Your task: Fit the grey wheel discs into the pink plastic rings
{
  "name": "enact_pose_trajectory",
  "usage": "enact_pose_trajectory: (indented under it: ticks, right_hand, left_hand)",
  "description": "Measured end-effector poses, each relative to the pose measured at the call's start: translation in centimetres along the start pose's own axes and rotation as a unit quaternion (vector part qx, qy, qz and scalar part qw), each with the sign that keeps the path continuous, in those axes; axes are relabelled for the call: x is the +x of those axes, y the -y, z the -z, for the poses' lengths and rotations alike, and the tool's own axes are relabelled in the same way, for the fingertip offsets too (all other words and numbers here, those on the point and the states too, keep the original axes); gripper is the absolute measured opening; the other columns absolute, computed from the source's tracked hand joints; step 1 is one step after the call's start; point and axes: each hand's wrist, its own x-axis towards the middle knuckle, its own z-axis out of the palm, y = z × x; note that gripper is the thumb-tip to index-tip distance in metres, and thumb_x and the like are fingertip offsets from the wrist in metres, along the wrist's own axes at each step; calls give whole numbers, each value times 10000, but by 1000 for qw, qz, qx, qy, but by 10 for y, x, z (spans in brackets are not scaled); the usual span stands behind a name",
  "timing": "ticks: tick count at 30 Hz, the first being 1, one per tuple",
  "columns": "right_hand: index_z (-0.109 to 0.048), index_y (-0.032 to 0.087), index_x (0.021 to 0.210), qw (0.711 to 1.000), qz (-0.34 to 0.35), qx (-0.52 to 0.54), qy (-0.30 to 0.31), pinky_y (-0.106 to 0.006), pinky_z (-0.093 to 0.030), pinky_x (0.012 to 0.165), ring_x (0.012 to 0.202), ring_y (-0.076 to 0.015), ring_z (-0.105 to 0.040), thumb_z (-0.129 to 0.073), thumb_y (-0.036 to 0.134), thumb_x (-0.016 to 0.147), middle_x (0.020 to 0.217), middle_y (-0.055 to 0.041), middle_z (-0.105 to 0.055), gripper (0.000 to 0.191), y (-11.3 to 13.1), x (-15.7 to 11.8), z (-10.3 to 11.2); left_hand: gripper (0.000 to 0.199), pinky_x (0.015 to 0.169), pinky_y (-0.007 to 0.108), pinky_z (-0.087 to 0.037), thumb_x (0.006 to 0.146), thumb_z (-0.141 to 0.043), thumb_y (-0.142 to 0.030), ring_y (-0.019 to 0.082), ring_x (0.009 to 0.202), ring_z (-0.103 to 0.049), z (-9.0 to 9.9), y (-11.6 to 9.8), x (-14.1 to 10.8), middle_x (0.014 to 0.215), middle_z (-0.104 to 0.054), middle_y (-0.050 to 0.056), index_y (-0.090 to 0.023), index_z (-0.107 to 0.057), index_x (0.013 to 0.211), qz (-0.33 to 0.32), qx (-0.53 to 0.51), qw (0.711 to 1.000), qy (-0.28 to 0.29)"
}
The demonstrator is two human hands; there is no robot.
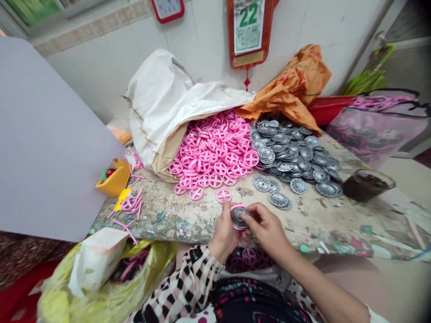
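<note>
Between my two hands, near the table's front edge, is a grey disc (238,217) lying against a pink ring, whose rim shows around it. My left hand (225,233) grips the ring and disc from the left side, and one fingertip is by a loose pink wheel (223,195) on the table. From the right, my right hand (267,226) presses its thumb on the disc's face, fingers curled behind. A large heap of pink wheels (215,154) spills from a white sack (161,103). Beside it on the right is a heap of grey discs (296,152), with several loose discs in front.
A glass of dark liquid (367,185) stands at the right of the worn table (202,220). An orange sack (292,85) lies behind the discs. On the left are a yellow holder (114,177) and pink scraps; below is a yellow plastic bag (67,287). Pink wheels fill a bag under the hands.
</note>
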Motion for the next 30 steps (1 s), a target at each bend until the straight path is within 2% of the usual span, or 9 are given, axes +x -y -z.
enact_pose_trajectory:
  ticks: [2, 4, 7, 10, 14, 18, 22, 27, 30]
  right_hand:
    - [-586, 207, 831, 996, 42, -72, -22, -297, -458, 675, 781, -179, -551, -604, 407, 788, 851, -50, -568, 205, -4, -3, -3]
    - [-574, 208, 923, 996, 34, -72, -33, -302, -460, 698, 805, -181, -549, -638, 388, 748, 911, -55, -570, 259, -6, -2, -1]
    - [-544, 209, 1016, 998, -34, 20, 48, -288, -471, 660, 732, -161, -561, -619, 399, 739, 843, -21, -597, 344, -2, 1, 4]
    - [-590, 202, 954, 992, -41, 48, 112, -289, -468, 700, 758, -160, -569, -593, 391, 757, 835, -15, -626, 274, 4, 1, 9]
    - [-604, 208, 877, 997, -17, -14, 74, -272, -436, 681, 726, -150, -538, -588, 316, 752, 784, 1, -610, 166, 6, -6, 10]
    - [-577, 207, 804, 999, -20, -8, 31, -251, -393, 620, 654, -138, -483, -562, 305, 752, 675, 24, -547, 112, 5, -11, 5]
    - [-567, 207, 768, 998, -39, 20, 46, -246, -388, 601, 629, -131, -472, -581, 354, 739, 657, 31, -531, 150, -3, -11, 4]
    - [-589, 218, 834, 989, -60, -28, 131, -275, -431, 657, 695, -156, -533, -562, 329, 778, 723, 15, -580, 127, -29, -31, 8]
    - [-615, 223, 935, 975, -12, -137, 174, -314, -446, 755, 821, -187, -569, -529, 270, 824, 870, -31, -611, 148, -42, -50, 9]
  left_hand:
    - [587, 298, 188, -276, 777, -379, -733, 93, 294, -413, -1, 2, -4, 457, -495, -48, -173, -528, 867, -30, 40, 999, -7]
    - [583, 297, 180, -244, 788, -363, -728, 88, 286, -393, 1, 1, -9, 432, -467, -59, -179, -527, 897, -42, 85, 995, 0]
    - [619, 308, 184, -250, 787, -311, -748, 90, 307, -412, 2, -3, -16, 451, -473, -55, -186, -529, 928, -45, 147, 988, -1]
    - [608, 324, 191, -285, 758, -354, -762, 76, 337, -427, 3, -5, -20, 533, -512, -44, -191, -523, 884, -78, 210, 974, -16]
    - [471, 326, 185, -280, 760, -486, -680, 74, 357, -430, 3, -4, -23, 544, -487, -63, -210, -463, 794, -109, 283, 953, 6]
    - [391, 402, 187, -304, 814, -485, -582, 62, 411, -395, 5, 2, -22, 550, -426, -72, -205, -441, 722, -149, 335, 930, -7]
    - [361, 557, 207, -339, 871, -430, -507, 86, 554, -432, 14, 5, -22, 583, -439, -49, -194, -455, 691, -229, 434, 871, -20]
    - [373, 623, 242, -331, 919, -319, -470, 128, 643, -515, 38, -8, -21, 666, -555, -10, -208, -573, 846, -198, 599, 773, 63]
    - [367, 646, 249, -351, 913, -336, -478, 148, 685, -550, 53, -20, -12, 704, -595, -5, -230, -591, 1003, -184, 642, 744, -4]
